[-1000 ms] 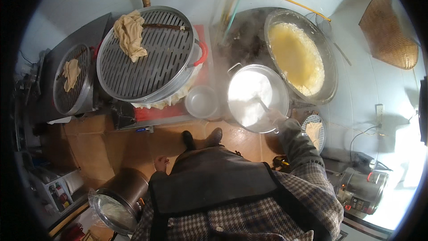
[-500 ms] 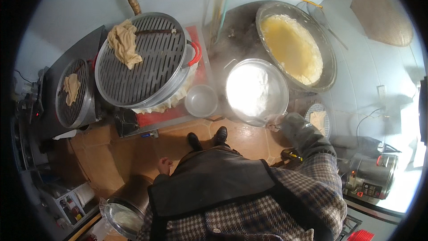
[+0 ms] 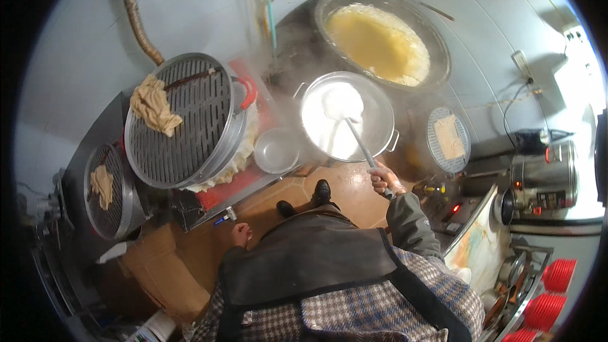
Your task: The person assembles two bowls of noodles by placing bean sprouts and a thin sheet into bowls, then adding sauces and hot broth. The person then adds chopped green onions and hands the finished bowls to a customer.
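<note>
My right hand (image 3: 384, 179) is wrapped around the grey handle of a ladle (image 3: 360, 142). The ladle reaches into a large metal pot (image 3: 382, 107) with side handles, and its head rests among bright white liquid (image 3: 316, 128). Glare hides the liquid's detail. Low on the left, beside my apron, hangs my left hand (image 3: 241, 234), empty with loosely bent fingers. A small metal bowl (image 3: 277, 151) stands left of the pot. Behind the pot sits a wide dark basin (image 3: 440, 69) holding yellowish liquid with a pale, curdy rim.
At left, a large steamer with a slotted lid (image 3: 196, 111) carries a beige cloth (image 3: 152, 106); a smaller slotted lid (image 3: 114, 209) lies beyond it. A round rack (image 3: 461, 128) with cloth stands right of the pot. Farther right are a steel cooker (image 3: 548, 174) and red stacked items (image 3: 557, 275).
My view has turned rightward. My right hand has come back from the pot's near rim, and the ladle's handle now shows in it. My left hand stays low at my side.
</note>
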A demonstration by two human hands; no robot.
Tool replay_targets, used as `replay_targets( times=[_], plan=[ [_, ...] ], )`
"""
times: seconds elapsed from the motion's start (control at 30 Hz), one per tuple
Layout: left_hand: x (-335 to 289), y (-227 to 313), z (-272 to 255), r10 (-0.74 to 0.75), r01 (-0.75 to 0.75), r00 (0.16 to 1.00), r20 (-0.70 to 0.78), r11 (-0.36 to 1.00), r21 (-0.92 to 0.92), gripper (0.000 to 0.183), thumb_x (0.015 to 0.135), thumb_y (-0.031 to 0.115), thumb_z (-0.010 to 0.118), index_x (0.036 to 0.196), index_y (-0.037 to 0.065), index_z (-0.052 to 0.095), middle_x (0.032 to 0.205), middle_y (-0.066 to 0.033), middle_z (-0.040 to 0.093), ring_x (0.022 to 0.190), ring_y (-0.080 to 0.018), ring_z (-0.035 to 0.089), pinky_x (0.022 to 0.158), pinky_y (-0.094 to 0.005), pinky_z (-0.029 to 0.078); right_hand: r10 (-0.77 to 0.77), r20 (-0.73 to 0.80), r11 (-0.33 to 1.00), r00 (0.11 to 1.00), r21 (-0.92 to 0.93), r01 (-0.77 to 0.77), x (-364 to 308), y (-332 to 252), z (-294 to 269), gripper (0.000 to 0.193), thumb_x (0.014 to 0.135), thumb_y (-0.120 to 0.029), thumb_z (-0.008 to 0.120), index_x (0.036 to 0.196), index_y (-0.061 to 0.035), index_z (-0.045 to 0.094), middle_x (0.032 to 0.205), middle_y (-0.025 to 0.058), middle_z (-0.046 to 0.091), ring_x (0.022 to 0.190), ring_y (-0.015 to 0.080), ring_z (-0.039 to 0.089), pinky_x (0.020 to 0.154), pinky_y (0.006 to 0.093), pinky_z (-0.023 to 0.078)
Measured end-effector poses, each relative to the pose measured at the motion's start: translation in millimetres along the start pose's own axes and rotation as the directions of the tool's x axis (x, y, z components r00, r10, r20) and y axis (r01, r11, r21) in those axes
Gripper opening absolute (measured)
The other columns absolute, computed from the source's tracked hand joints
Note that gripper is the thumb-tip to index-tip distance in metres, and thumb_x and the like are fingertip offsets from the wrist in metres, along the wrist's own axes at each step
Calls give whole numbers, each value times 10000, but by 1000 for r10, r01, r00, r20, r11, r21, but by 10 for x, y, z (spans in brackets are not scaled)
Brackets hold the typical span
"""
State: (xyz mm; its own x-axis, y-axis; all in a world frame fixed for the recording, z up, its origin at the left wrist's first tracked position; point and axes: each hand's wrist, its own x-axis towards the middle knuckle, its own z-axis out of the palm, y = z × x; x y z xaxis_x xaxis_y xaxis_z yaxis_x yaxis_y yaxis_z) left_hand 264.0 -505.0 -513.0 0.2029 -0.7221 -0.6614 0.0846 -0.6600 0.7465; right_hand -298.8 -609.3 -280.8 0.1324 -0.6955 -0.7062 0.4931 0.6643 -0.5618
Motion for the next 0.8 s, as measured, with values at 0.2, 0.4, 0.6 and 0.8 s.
replay_targets(
  times=[0.2,0.4,0.6,0.8],
  plan=[
    [160,179,-25,73,-78,993,92,996,43,98,870,61,630,966,56,613,754,-74,619,616,-164,628,508,-303,532,-92,-55,993,994,75,96,-537,266,28,540,881,-77,605,1361,-136,363,614,-41,374,401,44,302,373,211,244],
    [106,54,-13,119,-127,972,202,991,29,91,889,82,615,972,45,607,763,-73,621,611,-171,627,502,-295,520,-160,-84,986,983,-62,155,-977,257,59,675,896,-64,575,1490,-181,278,577,-37,357,372,61,305,355,238,247],
    [-295,-193,203,16,-27,996,90,991,131,102,938,129,590,991,43,607,778,-80,626,631,-171,625,512,-304,516,-268,-181,939,946,-271,214,-1154,234,-9,704,862,-38,581,1501,-157,310,582,-56,380,394,58,326,363,233,277],
    [-744,-276,380,-42,48,996,-79,997,64,163,962,162,607,1062,34,621,872,-113,659,734,-177,642,582,-312,536,-674,82,482,734,-704,522,-641,403,-358,667,840,-4,567,1471,-25,351,1026,96,632,753,183,613,654,293,493]
  ],
)
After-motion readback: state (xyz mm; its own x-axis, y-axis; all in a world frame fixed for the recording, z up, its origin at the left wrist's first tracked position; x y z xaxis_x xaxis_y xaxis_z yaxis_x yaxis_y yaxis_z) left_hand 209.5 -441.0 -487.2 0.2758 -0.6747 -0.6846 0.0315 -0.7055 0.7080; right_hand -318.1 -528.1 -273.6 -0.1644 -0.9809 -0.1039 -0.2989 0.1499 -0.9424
